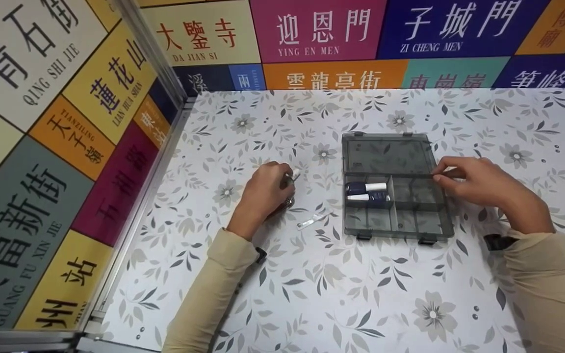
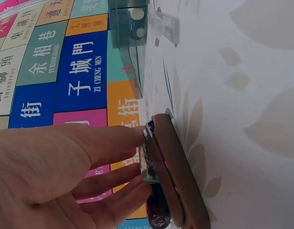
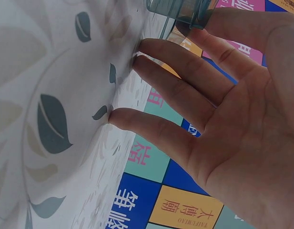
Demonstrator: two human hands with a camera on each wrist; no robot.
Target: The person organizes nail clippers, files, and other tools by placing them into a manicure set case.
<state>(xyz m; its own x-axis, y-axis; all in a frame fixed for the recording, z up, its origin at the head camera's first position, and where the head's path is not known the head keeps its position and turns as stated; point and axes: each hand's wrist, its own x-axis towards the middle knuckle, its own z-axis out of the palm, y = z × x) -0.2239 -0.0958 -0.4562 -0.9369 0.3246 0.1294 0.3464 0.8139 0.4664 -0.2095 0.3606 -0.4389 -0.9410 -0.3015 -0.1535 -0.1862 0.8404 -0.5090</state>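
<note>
My left hand (image 1: 266, 193) is low over the table, left of a grey see-through compartment box (image 1: 393, 206). In the left wrist view its thumb and fingers pinch a small glass bottle (image 2: 158, 210) with a dark part at its lower end. Beside the bottle lies a brown, long, two-layered piece (image 2: 185, 181) with a metal bit at its tip; its kind is unclear. With thumb and index finger, my right hand (image 1: 488, 184) pinches the right edge of the box, while its other fingertips touch the table. Two nail polish bottles (image 1: 367, 188) with white caps lie in one left compartment.
The box lid (image 1: 385, 152) lies folded back behind its compartments, with dark latches (image 1: 427, 240) along the near edge. Between left hand and box lies a small clear, shiny piece (image 1: 312, 221). Printed panels (image 1: 319, 32) stand behind and left of the flowered tabletop (image 1: 361, 289).
</note>
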